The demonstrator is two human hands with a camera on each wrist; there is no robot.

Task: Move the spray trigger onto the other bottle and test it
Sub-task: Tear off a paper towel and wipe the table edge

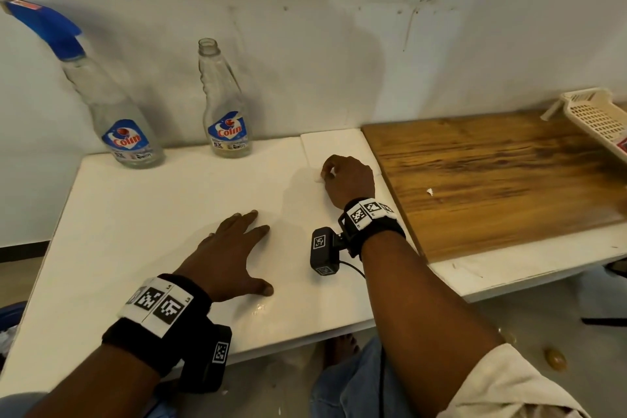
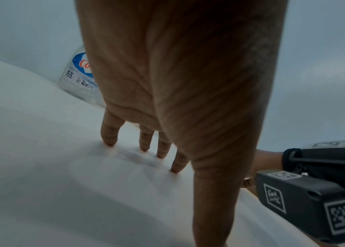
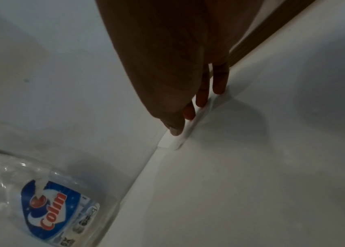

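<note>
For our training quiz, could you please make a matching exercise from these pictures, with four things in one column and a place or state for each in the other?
Things:
1. spray trigger
2. open bottle
3. left hand
4. basket

Places or states:
A. at the far right, on the wooden board
B. flat on the white table, fingers spread
C. on the far-left bottle
D. standing by the wall, nothing on its neck

Pairs: 1-C, 2-D, 3-B, 4-A
</note>
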